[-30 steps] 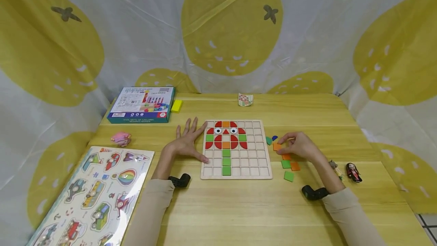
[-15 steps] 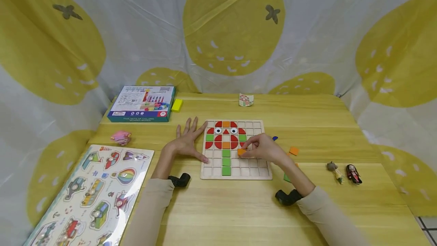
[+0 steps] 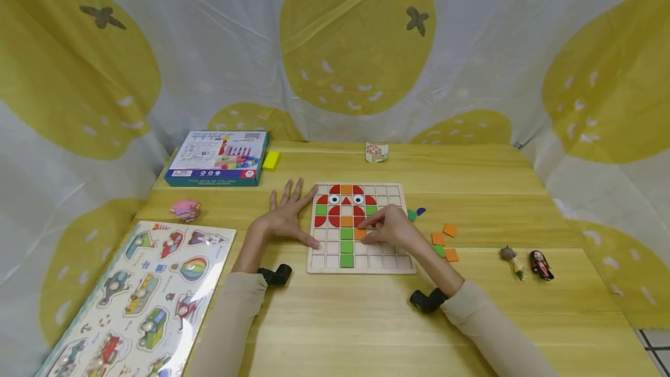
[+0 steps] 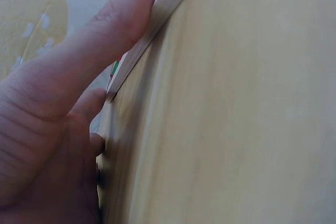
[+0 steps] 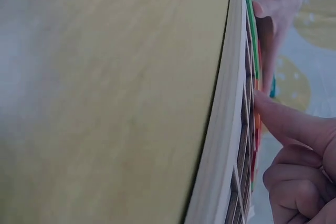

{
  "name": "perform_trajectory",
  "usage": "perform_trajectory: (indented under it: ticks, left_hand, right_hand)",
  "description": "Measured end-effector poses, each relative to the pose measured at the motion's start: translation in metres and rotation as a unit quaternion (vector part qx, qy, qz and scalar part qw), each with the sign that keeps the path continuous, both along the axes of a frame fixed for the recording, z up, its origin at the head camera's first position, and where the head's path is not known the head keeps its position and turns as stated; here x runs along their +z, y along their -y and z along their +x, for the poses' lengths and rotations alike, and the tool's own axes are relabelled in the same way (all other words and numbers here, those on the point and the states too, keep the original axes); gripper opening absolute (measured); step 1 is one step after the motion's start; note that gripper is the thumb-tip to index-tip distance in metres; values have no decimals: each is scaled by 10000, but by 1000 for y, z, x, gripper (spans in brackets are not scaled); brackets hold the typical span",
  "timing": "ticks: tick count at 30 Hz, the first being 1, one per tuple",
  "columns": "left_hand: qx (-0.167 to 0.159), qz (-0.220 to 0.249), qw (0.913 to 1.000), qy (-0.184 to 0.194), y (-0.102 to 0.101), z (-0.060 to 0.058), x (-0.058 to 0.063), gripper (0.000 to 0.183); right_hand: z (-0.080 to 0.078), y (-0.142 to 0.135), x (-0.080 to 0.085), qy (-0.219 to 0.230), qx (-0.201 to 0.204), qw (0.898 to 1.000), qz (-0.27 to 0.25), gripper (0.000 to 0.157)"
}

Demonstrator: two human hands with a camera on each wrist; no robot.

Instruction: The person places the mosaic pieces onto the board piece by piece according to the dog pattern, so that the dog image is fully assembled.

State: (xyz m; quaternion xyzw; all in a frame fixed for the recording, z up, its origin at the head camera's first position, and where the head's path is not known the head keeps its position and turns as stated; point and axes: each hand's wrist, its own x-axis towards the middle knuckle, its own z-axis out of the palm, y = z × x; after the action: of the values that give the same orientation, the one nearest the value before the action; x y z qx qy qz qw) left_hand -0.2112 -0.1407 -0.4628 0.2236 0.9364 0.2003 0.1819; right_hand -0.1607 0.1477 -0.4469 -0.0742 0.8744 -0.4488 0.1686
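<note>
A wooden grid board (image 3: pixel 398 267) lies at the middle of the table, with red, green, orange and eye-patterned pieces set in its cells. My right hand (image 3: pixel 389 228) pinches an orange square tile (image 3: pixel 359 234) between thumb and index finger. That tile is at a cell just right of the column of green tiles (image 3: pixel 346 246). In the right wrist view the other fingers of the right hand (image 5: pixel 296 166) are curled. My left hand (image 3: pixel 285 220) has its fingers spread along the board's left edge, its thumb (image 4: pixel 113 30) touching the wooden rim.
Loose orange tiles (image 3: pixel 437 239), a green tile (image 3: pixel 438 251) and a blue piece (image 3: pixel 421 211) lie right of the board. Two small figurines (image 3: pixel 541 265) are farther right. A vehicle puzzle board (image 3: pixel 157 284), pink toy (image 3: pixel 185 210), box (image 3: pixel 217 159) and yellow block (image 3: pixel 271 160) occupy the left side.
My right hand has carried an orange tile left from the loose pile to the board, beside the green column. My left hand has stayed in place at the board's left edge.
</note>
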Motion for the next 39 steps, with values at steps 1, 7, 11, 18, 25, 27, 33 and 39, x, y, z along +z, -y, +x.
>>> perform_trajectory:
  ticks: [1, 7, 11, 18, 25, 27, 33, 39]
  left_hand:
    - [-4, 20, 10000, 5, 0, 0, 0, 136]
    - [29, 14, 10000, 17, 0, -1, 1, 136]
    - [32, -72, 10000, 56, -1, 1, 1, 136]
    - [20, -122, 9999, 21, -1, 2, 0, 136]
    - [-11, -160, 9999, -40, -2, 2, 2, 135]
    - [-17, -152, 9999, -37, -2, 2, 2, 135]
    - [-9, -166, 9999, 16, -2, 2, 1, 135]
    - [-20, -134, 9999, 0, -2, 1, 2, 135]
  right_hand:
    - [-1, 1, -1, 14, 5, 10000, -25, 19]
    - [-3, -10, 3, 2, 194, 9997, -133, 21]
    - [2, -50, 9, -168, 3, 9998, -74, 27]
    - [18, -140, 12, -170, -1006, 9948, 46, 40]
    - [19, -166, 4, 510, -1205, 9912, 179, 43]
    - [17, -165, 3, 550, -1110, 9922, 117, 45]
    - [15, -164, 0, 433, -1133, 9922, 301, 44]
    - [13, -155, 7, 24, -1017, 9939, 428, 35]
